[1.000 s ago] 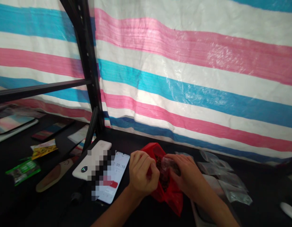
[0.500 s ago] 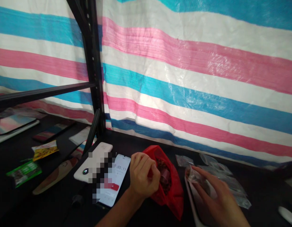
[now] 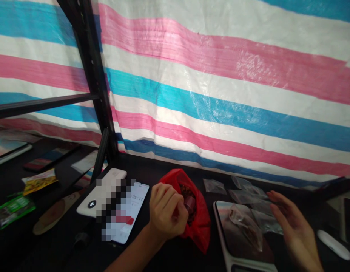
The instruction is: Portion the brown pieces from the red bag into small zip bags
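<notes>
My left hand [image 3: 168, 211] is closed in a fist at the left side of a red plastic bag [image 3: 201, 223]; whatever its fingers grip is hidden. Inside the bag lie small brown pieces [image 3: 188, 189] and a see-through cylindrical cup [image 3: 188, 203], right beside the fist. My right hand [image 3: 293, 226] is open, fingers apart and holding nothing, over the right side of several flat clear plastic bags [image 3: 265, 217]. Left of it, a small clear bag [image 3: 247, 224] with dim contents lies on the dark plate of a flat white-edged scale [image 3: 220, 226].
Left of my left arm are a phone showing a timer [image 3: 135, 211] and a white device [image 3: 111, 185]. Green [image 3: 13, 211] and yellow snack packets [image 3: 40, 182] lie further left. A black metal post [image 3: 92, 75] and striped sheeting [image 3: 205, 94] stand behind. A white oblong object [image 3: 333, 244] is at right.
My right hand has let go of the small clear bag on the scale, opened and moved right. My left fist remains beside the red bag. The view has turned slightly right.
</notes>
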The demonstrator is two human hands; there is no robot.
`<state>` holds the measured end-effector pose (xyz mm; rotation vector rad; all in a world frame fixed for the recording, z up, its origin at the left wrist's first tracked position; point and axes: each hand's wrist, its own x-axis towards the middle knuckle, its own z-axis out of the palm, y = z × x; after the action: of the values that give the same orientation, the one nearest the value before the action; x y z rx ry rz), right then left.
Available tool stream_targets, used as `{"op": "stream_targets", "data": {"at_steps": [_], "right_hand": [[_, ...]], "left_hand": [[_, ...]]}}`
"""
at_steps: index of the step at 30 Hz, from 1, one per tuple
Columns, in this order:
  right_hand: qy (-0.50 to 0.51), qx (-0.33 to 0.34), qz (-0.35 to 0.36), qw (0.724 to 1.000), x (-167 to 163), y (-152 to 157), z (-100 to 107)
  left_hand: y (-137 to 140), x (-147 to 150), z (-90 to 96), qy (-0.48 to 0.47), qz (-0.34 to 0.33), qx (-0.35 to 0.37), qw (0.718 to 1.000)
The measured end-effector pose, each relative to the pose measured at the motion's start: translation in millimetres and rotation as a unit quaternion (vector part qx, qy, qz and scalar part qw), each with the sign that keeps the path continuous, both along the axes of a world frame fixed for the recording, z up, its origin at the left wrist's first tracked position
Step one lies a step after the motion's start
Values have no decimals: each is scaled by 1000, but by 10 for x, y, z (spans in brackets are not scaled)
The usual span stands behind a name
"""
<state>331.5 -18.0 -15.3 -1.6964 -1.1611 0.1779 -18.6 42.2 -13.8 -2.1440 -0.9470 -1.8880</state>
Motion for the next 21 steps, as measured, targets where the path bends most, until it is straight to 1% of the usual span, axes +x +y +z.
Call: {"op": "stream_targets", "data": {"at_steps": [1,3,6,10,16,21], "right_hand": [[12,4,-31,999,-18,7,-15],[19,5,-68,997,-73,-6,-36],[15,-4,-86,996,-154,-54,-21],[5,-2,-70,998,-193,-82,0],[-41,-1,-47,998,-138,-63,-54],[-85,-12,1,996,-200,-117,-67]], "left_hand": [[1,1,4,0,3,0,1000],[3,2,12,-3,11,-1,1000],[3,0,10,-8,18,0,1000],[3,-6,-13,-8,19,-4,1000],[14,-2,-32,-9,-4,-14,1000],[-5,16,-29,-11,-26,-17,999]]}}
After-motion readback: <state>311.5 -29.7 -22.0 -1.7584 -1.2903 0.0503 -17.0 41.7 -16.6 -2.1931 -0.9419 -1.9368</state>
